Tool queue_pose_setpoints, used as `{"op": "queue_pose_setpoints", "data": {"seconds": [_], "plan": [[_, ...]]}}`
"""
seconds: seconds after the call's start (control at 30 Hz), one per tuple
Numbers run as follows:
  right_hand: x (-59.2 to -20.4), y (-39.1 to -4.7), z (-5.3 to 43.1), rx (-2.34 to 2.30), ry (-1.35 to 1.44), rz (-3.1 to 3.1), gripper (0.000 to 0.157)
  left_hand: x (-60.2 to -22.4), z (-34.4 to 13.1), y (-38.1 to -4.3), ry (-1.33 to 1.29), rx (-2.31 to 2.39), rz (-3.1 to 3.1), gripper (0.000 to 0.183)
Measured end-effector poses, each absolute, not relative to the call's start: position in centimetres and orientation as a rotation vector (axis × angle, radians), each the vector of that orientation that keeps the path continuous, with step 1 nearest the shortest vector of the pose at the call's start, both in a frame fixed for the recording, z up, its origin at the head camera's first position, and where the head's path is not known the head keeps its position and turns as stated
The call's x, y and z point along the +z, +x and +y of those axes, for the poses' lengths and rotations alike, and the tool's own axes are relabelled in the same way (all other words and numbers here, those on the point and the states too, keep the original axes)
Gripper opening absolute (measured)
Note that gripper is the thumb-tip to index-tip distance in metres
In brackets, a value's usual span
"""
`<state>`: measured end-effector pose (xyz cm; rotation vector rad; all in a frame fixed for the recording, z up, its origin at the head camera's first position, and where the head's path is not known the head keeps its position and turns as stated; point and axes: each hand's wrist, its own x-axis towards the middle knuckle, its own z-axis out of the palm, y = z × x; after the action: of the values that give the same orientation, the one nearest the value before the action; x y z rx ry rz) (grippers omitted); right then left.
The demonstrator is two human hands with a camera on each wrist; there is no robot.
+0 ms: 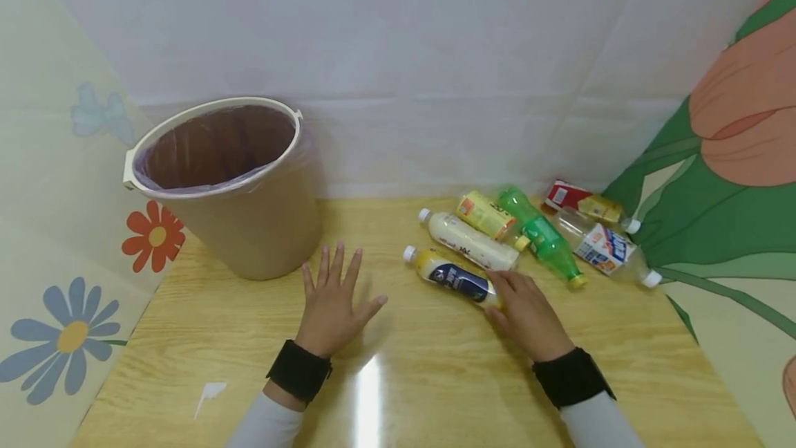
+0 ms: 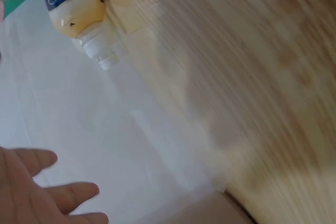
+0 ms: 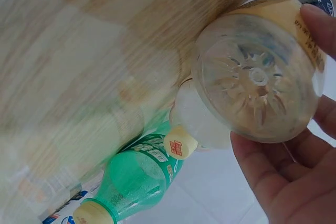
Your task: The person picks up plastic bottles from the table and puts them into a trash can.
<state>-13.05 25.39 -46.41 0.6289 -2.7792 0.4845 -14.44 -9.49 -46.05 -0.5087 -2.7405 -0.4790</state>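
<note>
My right hand (image 1: 525,313) grips the base end of a plastic bottle (image 1: 457,281) with a yellow and dark blue label and a white cap. In the right wrist view, thumb and fingers lie on either side of the round clear bottle base (image 3: 257,77). The bottle's white cap (image 2: 100,51) points toward the left side in the head view. My left hand (image 1: 332,303) is spread with straight fingers over the table, holding nothing. Just behind the gripped bottle lies a cream-labelled bottle (image 1: 472,239) with a white cap.
A beige bin (image 1: 267,227) with a thin plastic liner stands at the back left. More bottles lie at the right: a yellow-labelled one (image 1: 485,213), a green one (image 1: 541,237), a clear one (image 1: 603,247) and a red-labelled one (image 1: 584,202). A white scrap (image 1: 213,390) lies front left.
</note>
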Motion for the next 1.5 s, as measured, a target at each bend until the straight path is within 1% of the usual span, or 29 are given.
{"op": "queue_pose_setpoints", "data": {"seconds": [0.17, 0.4, 0.57, 0.63, 0.77, 0.97, 1.17, 1.4, 1.5], "plan": [[-45.9, -12.9, 25.5, 0.509, 0.619, -2.805, 0.068, -45.9, -9.1, -14.3, -0.472, -0.738, -2.723, 0.082], [-44.4, -12.3, 23.8, 0.72, 0.669, -2.669, 0.074, -45.1, -6.8, -13.4, -0.412, -1.64, -2.655, 0.07], [-43.4, -11.2, 21.5, 0.847, 0.755, -2.588, 0.075, -45.0, -4.7, -12.8, -0.534, -2.06, -2.458, 0.059], [-43.1, -10.8, 20.7, 0.897, 0.774, -2.577, 0.074, -44.9, -4.0, -12.5, -0.567, -2.24, -2.328, 0.058], [-42.6, -10.1, 19.6, 0.983, 0.811, -2.572, 0.074, -44.6, -2.8, -12.2, -0.551, -2.526, -2.075, 0.063], [-42.2, -9.5, 18.7, 1.033, 0.84, -2.572, 0.073, -44.3, -2.1, -11.9, -0.528, -2.568, -1.995, 0.059], [-42.3, -9.4, 18.5, 1.023, 0.846, -2.556, 0.075, -43.9, -2.1, -11.7, -0.505, -2.557, -2.01, 0.062], [-42.1, -10.0, 18.6, 0.98, 0.887, -2.514, 0.076, -43.2, -2.4, -12.0, -0.54, -2.528, -1.933, 0.048], [-42.0, -10.5, 19.0, 0.961, 0.892, -2.496, 0.076, -42.4, -3.2, -12.4, -0.531, -2.512, -1.875, 0.046]]}}
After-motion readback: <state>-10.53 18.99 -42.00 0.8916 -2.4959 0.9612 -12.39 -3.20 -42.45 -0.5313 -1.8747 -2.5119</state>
